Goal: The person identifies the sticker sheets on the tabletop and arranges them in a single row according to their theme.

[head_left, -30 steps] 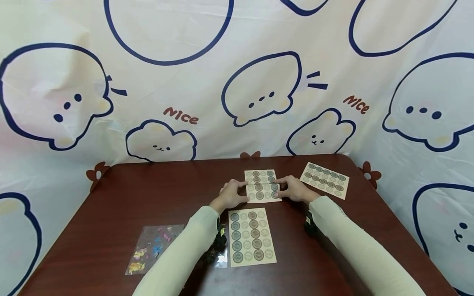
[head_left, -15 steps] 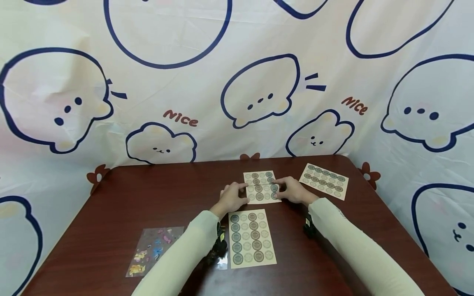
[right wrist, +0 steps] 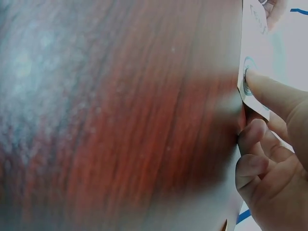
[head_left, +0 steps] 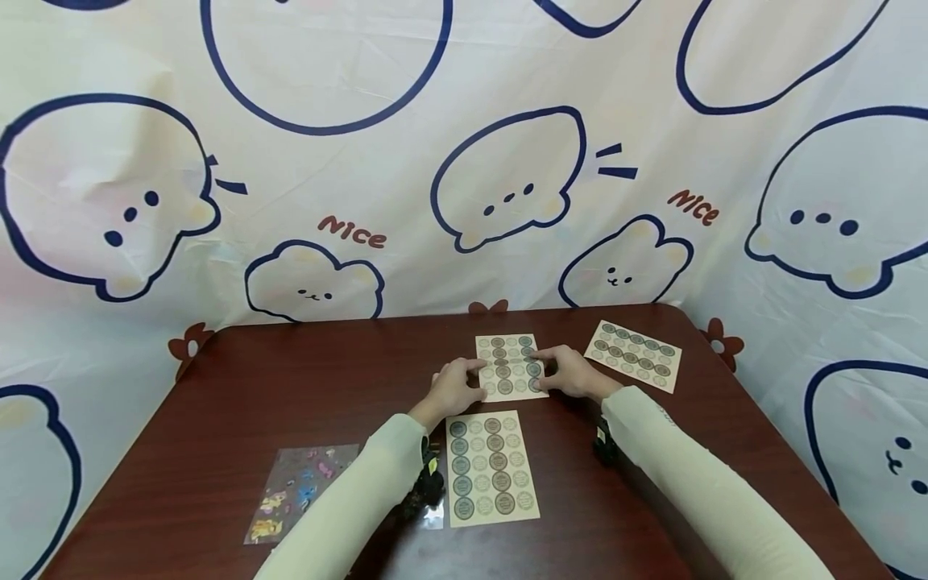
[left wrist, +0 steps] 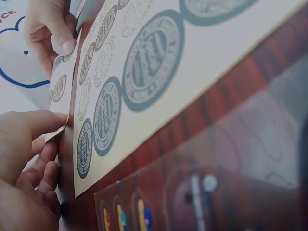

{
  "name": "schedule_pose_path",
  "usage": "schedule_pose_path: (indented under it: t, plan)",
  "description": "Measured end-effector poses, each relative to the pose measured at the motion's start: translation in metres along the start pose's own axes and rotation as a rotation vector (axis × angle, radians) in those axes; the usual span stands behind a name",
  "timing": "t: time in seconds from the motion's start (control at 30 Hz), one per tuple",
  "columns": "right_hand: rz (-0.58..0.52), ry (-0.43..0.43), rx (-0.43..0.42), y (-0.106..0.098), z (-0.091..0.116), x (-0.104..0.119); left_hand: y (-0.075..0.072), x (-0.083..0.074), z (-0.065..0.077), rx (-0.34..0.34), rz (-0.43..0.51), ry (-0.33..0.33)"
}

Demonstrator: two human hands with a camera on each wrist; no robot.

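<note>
Right now the tabletop (head_left: 326,370) is busy: a near label sheet (head_left: 493,469) sits just this side of the action, a slanted label sheet (head_left: 634,356) lies off to the right, and a clear plastic packet (head_left: 293,491) of colourful figures is partly covered by the left sleeve (head_left: 348,499). A second clear packet (left wrist: 144,211) is mostly blocked from the head view by that arm. A cartoon-print curtain (head_left: 507,80) hangs behind. And there's the held label sheet (head_left: 513,369), toward the tabletop's far side, between the hands: cream, with rows of dark, brown and pale circles, a line across its middle, the lower circles set slightly right of the upper ones; fold or overlap, can't tell. The left hand (head_left: 453,387) pinches one side edge, the right hand (head_left: 576,373) the other, fingers tucked beneath. Since half a second ago, its lower part has slid slightly left; both hands are nearly where they were.
</note>
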State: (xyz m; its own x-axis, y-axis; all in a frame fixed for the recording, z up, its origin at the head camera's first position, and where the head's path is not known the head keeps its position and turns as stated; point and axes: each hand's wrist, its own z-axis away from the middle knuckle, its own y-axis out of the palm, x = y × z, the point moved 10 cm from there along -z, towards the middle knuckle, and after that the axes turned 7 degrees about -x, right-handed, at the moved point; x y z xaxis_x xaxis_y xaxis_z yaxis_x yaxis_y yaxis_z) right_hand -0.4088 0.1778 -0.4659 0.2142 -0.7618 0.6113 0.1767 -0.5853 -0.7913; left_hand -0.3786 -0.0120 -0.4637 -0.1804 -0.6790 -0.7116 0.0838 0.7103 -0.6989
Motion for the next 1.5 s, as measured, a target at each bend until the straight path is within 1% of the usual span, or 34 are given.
schedule_pose_path:
  t: [0.07, 0.27, 0.43, 0.6, 0.73, 0.87, 1.07, 1.23, 1.5]
  plan:
    - [-0.001, 0.005, 0.005, 0.001, 0.000, 0.001, 0.000, 0.001, 0.000, -0.006, 0.001, -0.011]
    - [-0.007, -0.017, -0.002, -0.001, -0.001, 0.006, -0.003, 0.002, 0.001, -0.038, 0.036, -0.035]
    - [-0.009, -0.032, 0.000, -0.003, -0.001, 0.010, -0.003, 0.003, 0.002, -0.041, 0.076, -0.052]
    - [-0.005, -0.032, -0.007, -0.007, 0.000, 0.013, -0.004, 0.000, 0.003, -0.036, 0.104, -0.033]
    - [-0.007, -0.047, -0.007, -0.011, 0.004, 0.015, -0.005, -0.003, 0.005, -0.038, 0.109, -0.018]
    - [-0.011, -0.063, -0.007, -0.014, 0.008, 0.017, -0.006, -0.006, 0.008, -0.040, 0.135, -0.008]
    - [-0.033, -0.068, 0.001, -0.014, 0.016, 0.017, -0.008, -0.010, 0.012, -0.048, 0.164, 0.006]
    - [-0.045, -0.061, 0.004, -0.015, 0.020, 0.019, -0.011, -0.013, 0.015, -0.066, 0.168, 0.025]
    - [-0.045, -0.052, 0.004, -0.019, 0.024, 0.025, -0.017, -0.019, 0.019, -0.092, 0.143, 0.042]
